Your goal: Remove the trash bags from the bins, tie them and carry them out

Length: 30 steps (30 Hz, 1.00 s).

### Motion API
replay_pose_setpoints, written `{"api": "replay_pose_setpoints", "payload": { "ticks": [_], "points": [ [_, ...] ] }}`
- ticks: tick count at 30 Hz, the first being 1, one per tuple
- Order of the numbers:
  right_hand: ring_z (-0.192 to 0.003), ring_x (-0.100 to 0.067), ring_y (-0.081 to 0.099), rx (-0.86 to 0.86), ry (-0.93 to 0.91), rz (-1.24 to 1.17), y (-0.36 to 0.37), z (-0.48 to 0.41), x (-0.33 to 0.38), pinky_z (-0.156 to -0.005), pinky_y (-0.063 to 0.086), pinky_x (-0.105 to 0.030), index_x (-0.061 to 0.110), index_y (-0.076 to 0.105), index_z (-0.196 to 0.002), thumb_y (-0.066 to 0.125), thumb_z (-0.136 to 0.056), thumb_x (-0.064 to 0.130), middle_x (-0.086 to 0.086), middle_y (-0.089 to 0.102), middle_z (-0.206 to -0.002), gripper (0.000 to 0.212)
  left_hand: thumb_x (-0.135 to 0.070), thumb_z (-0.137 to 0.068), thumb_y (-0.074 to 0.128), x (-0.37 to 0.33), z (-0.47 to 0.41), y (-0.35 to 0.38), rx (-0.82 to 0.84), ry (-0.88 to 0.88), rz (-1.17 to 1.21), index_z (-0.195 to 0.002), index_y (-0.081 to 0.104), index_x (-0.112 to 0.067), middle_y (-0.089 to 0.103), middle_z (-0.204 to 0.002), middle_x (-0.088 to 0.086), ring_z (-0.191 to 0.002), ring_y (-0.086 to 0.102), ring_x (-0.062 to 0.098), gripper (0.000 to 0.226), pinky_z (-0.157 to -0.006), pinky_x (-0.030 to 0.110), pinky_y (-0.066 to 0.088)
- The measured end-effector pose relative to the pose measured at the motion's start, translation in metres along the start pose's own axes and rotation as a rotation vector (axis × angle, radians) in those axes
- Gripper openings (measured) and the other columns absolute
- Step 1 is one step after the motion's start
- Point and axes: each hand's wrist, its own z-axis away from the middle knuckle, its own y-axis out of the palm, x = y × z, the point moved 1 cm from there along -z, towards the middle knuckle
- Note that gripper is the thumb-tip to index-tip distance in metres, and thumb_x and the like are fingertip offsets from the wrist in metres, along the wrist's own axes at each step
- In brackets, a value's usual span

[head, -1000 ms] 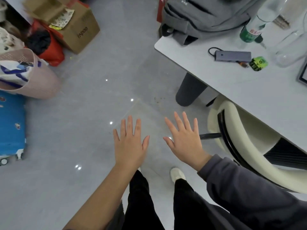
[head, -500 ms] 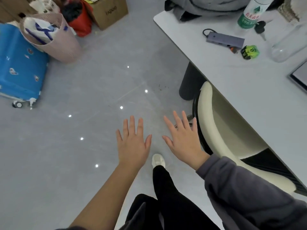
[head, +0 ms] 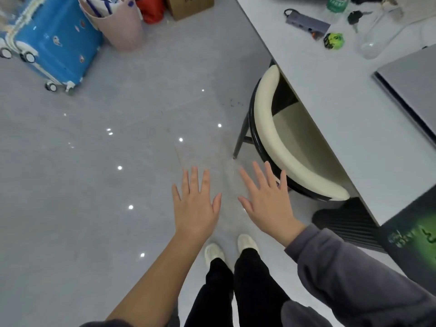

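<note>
My left hand (head: 195, 204) and my right hand (head: 266, 201) are held out side by side over the grey floor, palms down, fingers straight and spread, holding nothing. A pink perforated bin (head: 122, 29) stands at the far upper left, with white and blue material showing at its top. Both hands are far from it. No trash bag is clearly visible apart from what fills that bin.
A blue wheeled suitcase (head: 54, 46) lies left of the bin; a red bag (head: 151, 8) and a cardboard box (head: 188, 5) stand behind. A cream chair (head: 283, 142) is tucked under the white table (head: 342, 109), which bears a laptop (head: 410, 90), hub, keys and bottle. My feet are below.
The view has shifted forward and right: bin, suitcase and box slid toward the upper left, the table fills more of the right. Both hands stay spread and empty.
</note>
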Motion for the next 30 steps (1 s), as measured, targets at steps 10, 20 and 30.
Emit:
{"api": "replay_pose_setpoints", "payload": {
  "ticks": [10,20,30],
  "points": [
    [-0.146,-0.038,0.014,0.037,-0.163,0.021,0.023,0.108,-0.085,-0.112,0.018,-0.063,0.026,0.022,-0.151,0.037,-0.093,0.055,-0.013,0.021,-0.158,0.066,-0.052,-0.094,0.023,-0.106,0.114,0.060,-0.076,-0.194,0.028,-0.149,0.023,-0.019,0.024,-0.156,0.012,-0.144,0.021,0.031,0.064,-0.111,0.055,0.025],
    [-0.143,-0.039,0.022,0.027,-0.204,0.032,0.054,0.236,-0.184,-0.110,0.023,-0.064,0.024,0.030,-0.149,0.047,-0.090,0.053,-0.014,0.030,-0.155,0.067,-0.053,-0.093,0.021,-0.233,0.226,0.121,-0.058,-0.211,0.028,-0.148,0.026,-0.018,0.024,-0.156,0.011,-0.144,0.021,0.031,0.065,-0.111,0.055,0.025],
    [-0.143,-0.038,0.022,0.038,-0.275,0.024,0.106,0.398,-0.246,-0.112,0.025,-0.060,0.023,0.033,-0.147,0.029,-0.092,0.053,-0.014,0.030,-0.154,0.063,-0.054,-0.094,0.021,-0.321,0.364,0.196,-0.045,-0.257,0.045,-0.150,0.021,-0.019,0.020,-0.158,0.010,-0.146,0.017,0.030,0.066,-0.113,0.054,0.021]
  ]
}}
